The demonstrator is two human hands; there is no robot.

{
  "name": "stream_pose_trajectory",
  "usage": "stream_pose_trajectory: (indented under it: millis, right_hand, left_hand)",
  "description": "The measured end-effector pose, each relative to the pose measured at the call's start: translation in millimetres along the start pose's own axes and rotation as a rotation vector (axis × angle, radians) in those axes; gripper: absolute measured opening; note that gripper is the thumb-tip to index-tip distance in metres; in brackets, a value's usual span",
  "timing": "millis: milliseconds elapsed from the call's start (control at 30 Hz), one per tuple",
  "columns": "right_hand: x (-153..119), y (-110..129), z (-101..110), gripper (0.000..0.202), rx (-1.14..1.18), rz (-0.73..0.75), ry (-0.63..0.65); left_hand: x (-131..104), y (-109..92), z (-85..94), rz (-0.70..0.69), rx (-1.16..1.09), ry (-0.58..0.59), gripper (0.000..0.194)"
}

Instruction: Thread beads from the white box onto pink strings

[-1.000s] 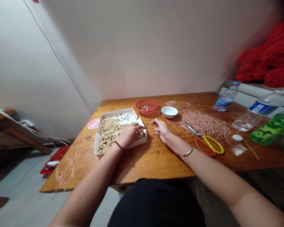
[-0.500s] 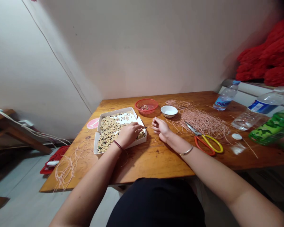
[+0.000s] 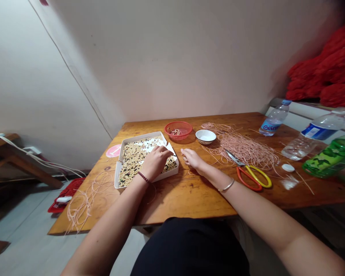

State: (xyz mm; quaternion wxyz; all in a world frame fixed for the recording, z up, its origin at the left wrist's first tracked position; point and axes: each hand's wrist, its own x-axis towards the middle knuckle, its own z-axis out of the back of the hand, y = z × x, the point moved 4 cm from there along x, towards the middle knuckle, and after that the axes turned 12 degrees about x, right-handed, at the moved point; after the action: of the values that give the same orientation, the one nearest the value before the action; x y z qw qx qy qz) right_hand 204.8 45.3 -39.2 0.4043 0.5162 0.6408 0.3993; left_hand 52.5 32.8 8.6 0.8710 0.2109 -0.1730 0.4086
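My left hand (image 3: 155, 163) is over the right side of a white tray (image 3: 168, 173) of beige and dark beads (image 3: 129, 165). Its fingers are pinched near the tray's right edge, and what they grip is too small to make out. To the right of the tray, just above the wooden table (image 3: 189, 199), my right hand (image 3: 192, 158) has its fingers closed and pointing toward the left one. Anything between its fingertips is too small to tell. A thin cord loop hangs below my left wrist.
Behind the hands are a red basket (image 3: 178, 130) and a white bowl (image 3: 206, 136). To the right lie pink cords (image 3: 244, 147), scissors (image 3: 251, 174), and several bottles (image 3: 273, 119). Loose cord (image 3: 82, 209) lies at the left edge.
My right hand has moved slightly left, closer to my left hand, and its fingers now point more toward the tray. The thin strand seen between the hands is no longer distinct.
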Motion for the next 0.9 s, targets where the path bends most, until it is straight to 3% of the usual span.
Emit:
stream_pose_trajectory:
  millis: [233,433,533,667,900]
  right_hand:
    - [2.8,-9.8,-1.6,0.027,-0.234,0.050,0.113]
    - [9.3,-15.2,2.7,0.027,-0.373,0.194,0.145]
    - [9.0,-16.6,1.8,0.028,-0.264,0.121,0.150]
    - [3.4,-16.9,-3.6,0.027,-0.045,-0.041,0.210]
    - [-0.3,-18.1,-8.7,0.025,0.060,-0.104,0.251]
  left_hand:
    - [-0.6,-0.6,4.1,-0.005,0.048,0.005,0.023]
    - [-0.9,0.1,2.8,0.041,-0.026,-0.021,0.019]
    - [-1.8,5.6,2.3,0.163,-0.163,-0.068,0.016]
    - [-3.7,21.1,-2.9,0.459,-0.509,-0.087,0.032]
    - [-2.7,27.1,-16.2,0.777,-1.077,0.023,0.043]
